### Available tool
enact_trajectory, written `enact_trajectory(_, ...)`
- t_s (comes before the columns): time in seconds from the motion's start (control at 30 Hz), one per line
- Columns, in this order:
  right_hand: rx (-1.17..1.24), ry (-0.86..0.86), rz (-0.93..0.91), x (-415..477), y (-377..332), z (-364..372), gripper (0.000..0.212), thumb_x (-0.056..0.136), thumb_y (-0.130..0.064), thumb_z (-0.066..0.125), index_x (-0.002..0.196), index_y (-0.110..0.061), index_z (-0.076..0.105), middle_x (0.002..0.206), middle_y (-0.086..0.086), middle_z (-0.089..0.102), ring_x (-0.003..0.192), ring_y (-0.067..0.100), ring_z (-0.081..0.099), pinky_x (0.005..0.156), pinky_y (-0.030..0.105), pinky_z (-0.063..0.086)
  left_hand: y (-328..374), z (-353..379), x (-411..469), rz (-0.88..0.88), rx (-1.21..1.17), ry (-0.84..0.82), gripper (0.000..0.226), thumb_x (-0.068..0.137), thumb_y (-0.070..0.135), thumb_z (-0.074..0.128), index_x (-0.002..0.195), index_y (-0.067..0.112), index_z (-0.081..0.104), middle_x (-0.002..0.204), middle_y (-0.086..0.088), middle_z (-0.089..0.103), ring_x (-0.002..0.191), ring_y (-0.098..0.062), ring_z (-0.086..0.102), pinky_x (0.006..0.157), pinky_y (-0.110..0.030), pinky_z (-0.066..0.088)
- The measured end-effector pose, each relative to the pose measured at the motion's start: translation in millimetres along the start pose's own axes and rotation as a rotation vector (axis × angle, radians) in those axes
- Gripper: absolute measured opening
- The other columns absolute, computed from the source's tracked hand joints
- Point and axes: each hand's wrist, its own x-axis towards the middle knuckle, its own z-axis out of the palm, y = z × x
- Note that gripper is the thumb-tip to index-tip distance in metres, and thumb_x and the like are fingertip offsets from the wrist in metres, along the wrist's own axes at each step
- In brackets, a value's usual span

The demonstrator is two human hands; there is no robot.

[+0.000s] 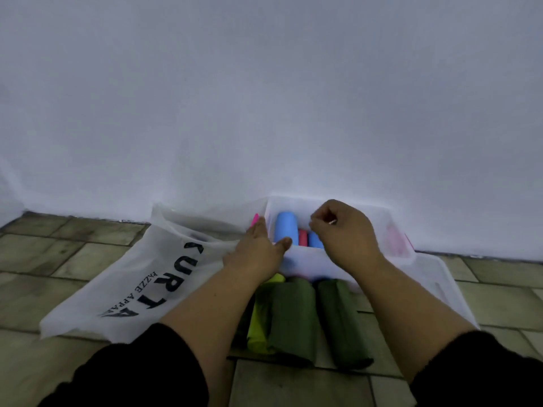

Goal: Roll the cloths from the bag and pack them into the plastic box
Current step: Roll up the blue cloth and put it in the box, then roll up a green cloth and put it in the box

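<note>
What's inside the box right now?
A long blue roll, a pink roll and a shorter blue roll, side by side. The right hand covers the middle of the box, so anything under it is hidden.

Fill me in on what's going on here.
A person is packing rolled cloths into a clear plastic box on the floor against the wall. Two blue rolls and a pink roll are already inside. The left hand rests on the box's left near corner, and the right hand hovers over the box with fingers curled; I can't tell if it pinches anything. Green rolls lie in front of the box, and the white bag lies flat to the left.
</note>
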Motion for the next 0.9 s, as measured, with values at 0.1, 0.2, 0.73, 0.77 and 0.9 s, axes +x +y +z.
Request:
enact_trajectory(0.1, -0.190, 0.019, 0.036, -55, 30, -20, 0.015, 0.079, -0.033, 0.058, 0.067, -0.026, 0.052, 0.067, -0.004, 0.061, 0.063, 0.013, 0.055, 0.055, 0.025, 0.042, -2, -18, -37, 0.132, 0.097, 0.127, 0.063, 0.095, 0.050, 0.025, 0.148, 0.017, 0.024, 0.156, -0.011, 0.022, 0.141, -0.025, 0.025, 0.112, -0.044, 0.025)
enact_trajectory(0.2, -0.386, -0.228, 0.209, -103, 59, -19, 0.030, 0.073, -0.055, 0.062, 0.087, -0.032, 0.050, 0.086, -0.009, 0.061, 0.079, 0.015, 0.062, 0.064, 0.027, 0.045, -28, -26, -102, 0.145, 0.158, 0.070, 0.051, 0.083, 0.063, 0.032, 0.118, 0.032, 0.050, 0.117, 0.006, 0.054, 0.105, -0.020, 0.054, 0.089, -0.037, 0.044)
enact_trajectory(0.73, -0.485, -0.588, 0.272, -223, 40, -29, 0.072, 0.066, -0.050, 0.067, 0.125, -0.027, 0.033, 0.112, -0.005, 0.058, 0.083, 0.009, 0.055, 0.065, 0.021, 0.041, -85, 40, -198, 0.043, 0.581, -0.251, 0.084, 0.077, 0.066, 0.052, 0.145, 0.027, 0.021, 0.155, -0.005, 0.016, 0.140, -0.030, 0.017, 0.105, -0.052, 0.033)
enact_trajectory(0.77, -0.486, -0.581, 0.244, -231, 36, -25, 0.071, 0.067, -0.050, 0.066, 0.124, -0.026, 0.032, 0.115, -0.003, 0.058, 0.087, 0.012, 0.057, 0.067, 0.022, 0.042, -85, 39, -199, 0.044, 0.589, -0.250, 0.085, 0.077, 0.066, 0.053, 0.145, 0.027, 0.021, 0.155, -0.005, 0.017, 0.140, -0.030, 0.018, 0.105, -0.051, 0.033)
enact_trajectory(0.9, -0.527, -0.543, 0.222, -240, 26, -17, 0.062, 0.071, -0.048, 0.065, 0.119, -0.021, 0.035, 0.118, 0.002, 0.058, 0.098, 0.019, 0.061, 0.074, 0.028, 0.048, -81, 33, -202, 0.029, 0.561, -0.253, 0.085, 0.077, 0.062, 0.057, 0.145, 0.023, 0.025, 0.154, -0.008, 0.020, 0.140, -0.030, 0.021, 0.107, -0.050, 0.033)
